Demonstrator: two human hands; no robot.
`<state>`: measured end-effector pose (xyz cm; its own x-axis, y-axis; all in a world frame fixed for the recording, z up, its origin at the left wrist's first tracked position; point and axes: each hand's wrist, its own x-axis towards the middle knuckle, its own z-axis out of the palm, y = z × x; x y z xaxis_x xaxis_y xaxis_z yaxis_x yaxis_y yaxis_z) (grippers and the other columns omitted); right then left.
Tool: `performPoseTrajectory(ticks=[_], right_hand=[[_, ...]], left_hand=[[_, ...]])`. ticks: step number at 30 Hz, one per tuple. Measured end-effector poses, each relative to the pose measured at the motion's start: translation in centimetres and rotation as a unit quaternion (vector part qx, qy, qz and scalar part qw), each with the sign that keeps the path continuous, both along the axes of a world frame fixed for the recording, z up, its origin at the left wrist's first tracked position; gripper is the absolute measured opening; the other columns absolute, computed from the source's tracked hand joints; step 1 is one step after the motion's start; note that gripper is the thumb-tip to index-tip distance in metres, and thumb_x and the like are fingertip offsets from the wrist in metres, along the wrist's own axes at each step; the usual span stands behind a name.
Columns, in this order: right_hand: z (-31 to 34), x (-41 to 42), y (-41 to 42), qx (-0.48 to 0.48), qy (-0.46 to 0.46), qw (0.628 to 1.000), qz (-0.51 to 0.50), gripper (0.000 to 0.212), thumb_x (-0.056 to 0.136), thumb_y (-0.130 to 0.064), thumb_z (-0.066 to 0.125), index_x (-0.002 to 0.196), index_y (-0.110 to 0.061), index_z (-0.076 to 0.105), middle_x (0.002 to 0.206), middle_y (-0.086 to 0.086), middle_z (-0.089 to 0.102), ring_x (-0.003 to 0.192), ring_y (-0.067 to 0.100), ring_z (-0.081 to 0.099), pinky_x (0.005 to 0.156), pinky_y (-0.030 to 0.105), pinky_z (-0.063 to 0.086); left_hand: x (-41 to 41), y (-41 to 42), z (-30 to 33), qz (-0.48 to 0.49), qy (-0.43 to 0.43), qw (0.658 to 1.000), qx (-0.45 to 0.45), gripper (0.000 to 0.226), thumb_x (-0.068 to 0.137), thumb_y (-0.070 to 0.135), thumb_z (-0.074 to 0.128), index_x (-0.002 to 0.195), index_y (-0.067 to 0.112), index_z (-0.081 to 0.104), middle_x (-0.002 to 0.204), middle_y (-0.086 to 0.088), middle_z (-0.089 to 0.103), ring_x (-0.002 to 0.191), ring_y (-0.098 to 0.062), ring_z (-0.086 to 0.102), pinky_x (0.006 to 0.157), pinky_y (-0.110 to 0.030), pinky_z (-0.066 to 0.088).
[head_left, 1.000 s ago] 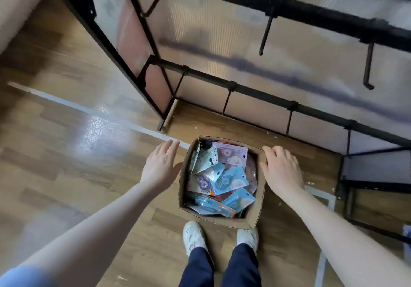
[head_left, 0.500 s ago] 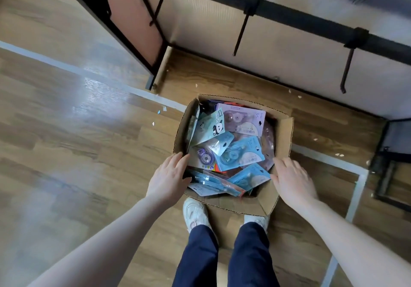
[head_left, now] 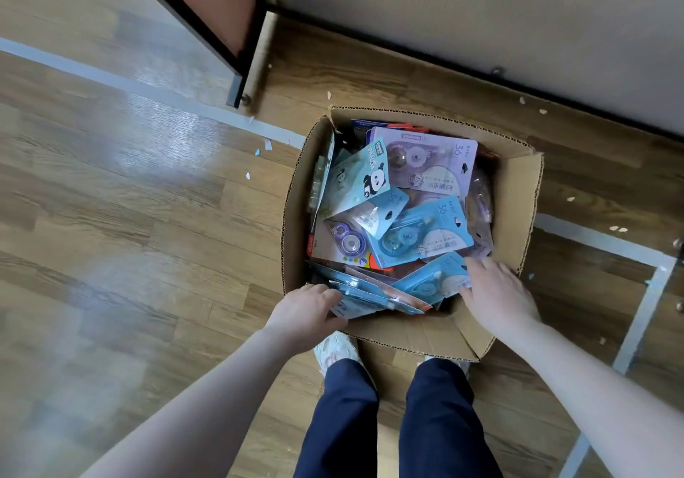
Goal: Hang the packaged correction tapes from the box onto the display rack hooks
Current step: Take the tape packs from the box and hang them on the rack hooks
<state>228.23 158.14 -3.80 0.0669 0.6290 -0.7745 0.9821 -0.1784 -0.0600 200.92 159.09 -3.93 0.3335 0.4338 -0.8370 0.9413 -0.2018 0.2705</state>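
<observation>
As I stand over the wood-plank floor (head_left: 129,237), the box (head_left: 518,199) of packaged correction tapes (head_left: 425,233) sits at 12 o'clock below the rack frame (head_left: 237,51). My left hand (head_left: 307,314) curls onto a blue pack; my right hand (head_left: 496,292) lies flat, fingers spread, on another.

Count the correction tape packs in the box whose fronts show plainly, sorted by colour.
Lilac packs: 1
Mint panda packs: 1
Blue packs: 3
White packs with purple tape: 1
Total: 6
Others lie buried or edge-on and are not counted.
</observation>
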Motion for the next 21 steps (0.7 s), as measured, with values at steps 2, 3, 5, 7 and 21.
performPoseTrajectory(ticks=[2,3,5,7,21], right_hand=[[-0.7,0.0,0.1,-0.007,-0.001,1.000,-0.005,0.042,0.095,-0.028,0.046,0.134,-0.014,0.038,0.133,0.006,0.046,0.121,0.023,0.044,0.095,0.034,0.041],[-0.9,0.1,0.1,-0.007,-0.003,1.000,-0.003,0.040,0.095,-0.027,0.046,0.132,-0.014,0.039,0.131,0.006,0.047,0.119,0.024,0.045,0.094,0.034,0.041],[-1.3,0.2,0.1,-0.005,-0.008,1.000,0.004,0.036,0.095,-0.026,0.047,0.128,-0.013,0.042,0.127,0.007,0.049,0.116,0.024,0.047,0.091,0.034,0.041],[-1.6,0.2,-0.2,-0.001,-0.014,1.000,0.005,0.033,0.094,-0.026,0.047,0.124,-0.012,0.044,0.124,0.008,0.051,0.114,0.025,0.048,0.090,0.034,0.042],[-2.8,-0.4,-0.9,0.029,-0.026,0.999,-0.013,0.035,0.090,-0.015,0.054,0.124,-0.012,0.043,0.125,0.011,0.050,0.116,0.028,0.048,0.095,0.037,0.040]], left_hand=[[-0.2,0.0,-0.6,-0.018,0.008,1.000,-0.019,0.049,0.091,0.046,0.049,0.134,0.022,0.045,0.131,0.000,0.051,0.121,-0.020,0.044,0.097,-0.033,0.040],[-0.3,0.1,-0.8,-0.021,0.009,0.999,-0.026,0.049,0.091,0.047,0.049,0.133,0.023,0.046,0.129,0.000,0.051,0.121,-0.020,0.045,0.096,-0.034,0.041],[-0.3,0.3,-1.2,-0.021,0.003,0.999,-0.031,0.044,0.091,0.047,0.048,0.129,0.025,0.049,0.124,0.000,0.054,0.116,-0.020,0.048,0.091,-0.034,0.042],[-0.2,0.4,-1.5,-0.033,0.002,0.999,-0.033,0.038,0.092,0.047,0.046,0.122,0.025,0.054,0.118,-0.001,0.057,0.110,-0.022,0.051,0.085,-0.034,0.043],[-1.4,1.7,-2.4,-0.237,0.024,0.970,0.052,0.025,0.095,0.010,0.041,0.120,0.015,0.043,0.100,-0.006,0.057,0.086,-0.028,0.059,0.063,-0.034,0.040]])
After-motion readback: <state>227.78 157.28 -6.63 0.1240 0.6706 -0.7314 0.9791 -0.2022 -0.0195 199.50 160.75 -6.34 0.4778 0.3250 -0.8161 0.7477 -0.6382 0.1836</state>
